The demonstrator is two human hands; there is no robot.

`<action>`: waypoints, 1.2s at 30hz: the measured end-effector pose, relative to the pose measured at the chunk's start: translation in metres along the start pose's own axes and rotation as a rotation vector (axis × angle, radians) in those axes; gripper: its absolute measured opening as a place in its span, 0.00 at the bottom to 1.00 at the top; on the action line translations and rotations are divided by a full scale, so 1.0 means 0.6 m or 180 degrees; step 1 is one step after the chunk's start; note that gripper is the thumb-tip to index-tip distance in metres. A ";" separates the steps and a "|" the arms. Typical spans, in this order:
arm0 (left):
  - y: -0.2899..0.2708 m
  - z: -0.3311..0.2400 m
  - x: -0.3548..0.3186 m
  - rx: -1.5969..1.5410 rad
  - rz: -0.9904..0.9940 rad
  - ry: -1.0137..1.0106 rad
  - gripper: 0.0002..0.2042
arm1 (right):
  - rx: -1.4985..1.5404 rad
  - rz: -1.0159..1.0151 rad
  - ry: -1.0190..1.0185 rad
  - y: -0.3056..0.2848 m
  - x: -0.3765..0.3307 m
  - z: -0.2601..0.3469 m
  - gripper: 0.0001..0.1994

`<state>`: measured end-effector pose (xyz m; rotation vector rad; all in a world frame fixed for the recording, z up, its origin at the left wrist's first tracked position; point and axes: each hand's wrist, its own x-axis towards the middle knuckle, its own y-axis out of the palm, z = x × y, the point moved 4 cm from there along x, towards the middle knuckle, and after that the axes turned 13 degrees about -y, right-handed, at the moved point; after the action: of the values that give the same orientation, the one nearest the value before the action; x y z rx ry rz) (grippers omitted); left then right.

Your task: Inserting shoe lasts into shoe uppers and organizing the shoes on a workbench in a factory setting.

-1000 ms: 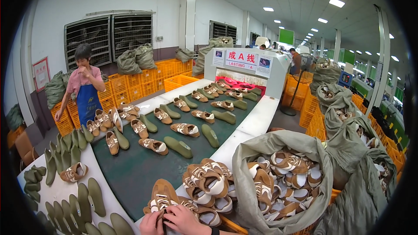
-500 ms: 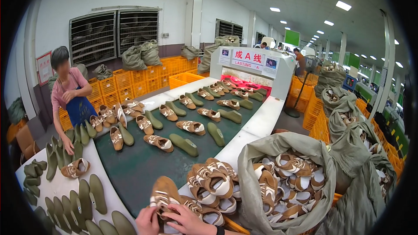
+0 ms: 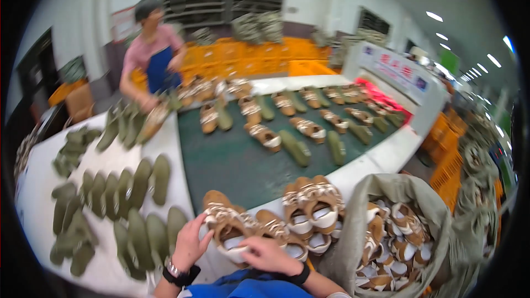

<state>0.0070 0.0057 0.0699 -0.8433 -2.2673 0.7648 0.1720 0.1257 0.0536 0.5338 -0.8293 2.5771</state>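
Note:
Just in front of me, a brown-and-white sneaker (image 3: 222,219) is held toe away, above the near edge of the work table. The fingers of my left hand (image 3: 189,243) grip its left side by the laces. At its heel, my right hand (image 3: 271,256) has its fingers curled against the white rim. More sneakers (image 3: 270,225) lie right beside it, and a stacked group of sneakers (image 3: 313,201) stands further right. Motion blur softens the fingertips.
Sneakers and green shoe lasts (image 3: 295,148) lie on a dark green conveyor belt (image 3: 218,157). More lasts (image 3: 141,182) line a white table (image 3: 33,198) at left. A person (image 3: 157,55) works across it. A grey sack (image 3: 359,237) of sneakers stands close on my right.
My view has swung left, showing more of the lasts. My right hand has gone from the laces to the heel. The person opposite now has a shoe at the hand.

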 end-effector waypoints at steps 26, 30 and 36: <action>0.071 0.310 0.028 0.2739 0.1252 -0.1405 0.35 | -0.0500 -0.1670 0.1143 -0.164 -0.069 -0.006 0.12; 0.154 0.345 0.214 0.2560 0.1126 -0.1126 0.29 | -0.0701 -0.1586 0.0662 -0.178 -0.081 0.000 0.13; 0.360 0.327 0.366 0.2114 0.1550 -0.1575 0.29 | -0.0864 -0.1673 0.0673 -0.197 -0.097 0.037 0.12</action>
<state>-0.1852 0.2393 -0.1345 -0.9417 -1.9603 1.9954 0.2812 0.1875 0.0989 0.3331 -0.8175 1.9652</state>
